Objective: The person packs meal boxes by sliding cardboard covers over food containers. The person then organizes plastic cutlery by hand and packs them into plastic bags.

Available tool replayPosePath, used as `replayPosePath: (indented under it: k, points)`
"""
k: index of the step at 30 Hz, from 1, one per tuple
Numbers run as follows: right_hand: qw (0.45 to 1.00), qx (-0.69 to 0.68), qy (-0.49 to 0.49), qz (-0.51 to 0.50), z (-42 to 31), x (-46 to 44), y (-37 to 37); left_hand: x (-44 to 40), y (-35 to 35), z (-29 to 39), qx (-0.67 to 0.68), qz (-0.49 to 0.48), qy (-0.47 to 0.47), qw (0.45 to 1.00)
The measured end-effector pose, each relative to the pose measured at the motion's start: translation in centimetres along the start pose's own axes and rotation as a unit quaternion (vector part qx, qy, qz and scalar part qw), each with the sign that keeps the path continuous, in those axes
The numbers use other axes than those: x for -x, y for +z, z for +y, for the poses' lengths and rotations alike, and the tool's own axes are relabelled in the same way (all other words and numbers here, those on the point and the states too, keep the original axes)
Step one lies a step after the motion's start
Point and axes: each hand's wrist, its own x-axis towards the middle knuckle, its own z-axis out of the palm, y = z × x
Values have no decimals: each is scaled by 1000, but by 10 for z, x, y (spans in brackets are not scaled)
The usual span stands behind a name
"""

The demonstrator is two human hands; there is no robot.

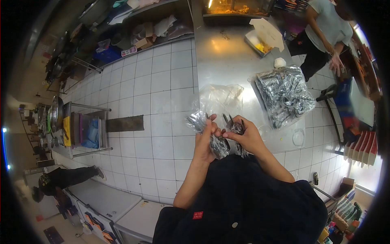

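Note:
My left hand [206, 140] is closed around a bundle of clear-wrapped cutlery [219, 147], with crinkled plastic sticking out beyond the fingers. Close beside it, my right hand [248, 137] grips more wrapped cutlery [235, 127], whose dark slim ends point away from me. The fingertips of both hands nearly meet in front of my chest. Just past the hands, a thin clear plastic bag [221, 97] lies crumpled on the steel table [223, 61]. To the right is a large clear bag [282, 95] full of similar shiny packets. Exact utensil shapes are hard to make out.
An open white takeaway box [260, 42] with yellow contents and a small white ball-like item [280, 62] sit farther up the table. Behind is a lit food display [237, 8]. One person [329, 32] stands at upper right, another [61, 179] at lower left.

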Motion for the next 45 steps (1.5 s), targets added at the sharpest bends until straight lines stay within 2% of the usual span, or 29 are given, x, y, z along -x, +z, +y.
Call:
replayPosePath:
  k: [2,5,8,11,14,17,20,26,29,32,35,38,45]
  points:
    - [998,56,-2,4,-13,3,1,0,-5,-5,-162,21,42,986]
    - [997,83,-3,-5,-3,3,0,4,9,3,-241,45,65,967]
    - [998,58,-17,-26,-3,5,1,2,4,2,-294,18,92,951]
    - [996,59,-57,-31,-9,6,4,4,8,8,-301,13,64,951]
    - [997,38,-35,-54,-16,9,5,5,3,14,-299,6,39,953]
    - [995,-76,29,-50,-26,12,6,5,5,13,-262,22,56,963]
    - [995,-78,26,-55,-18,11,-1,6,3,12,-220,41,88,971]
    - [987,-154,44,-5,-21,10,2,7,1,9,-240,41,146,959]
    - [994,-93,48,-13,-6,7,-7,5,1,15,-263,36,129,956]
    - [992,-119,36,-1,-11,9,-4,3,-10,14,-284,34,128,950]
    - [993,-105,43,-4,-2,7,-2,5,-5,8,-241,40,145,959]
    - [986,-149,75,-6,-4,5,-1,9,0,12,-242,22,137,960]
    - [989,-122,78,-26,-4,5,-4,7,-9,8,-268,47,156,950]
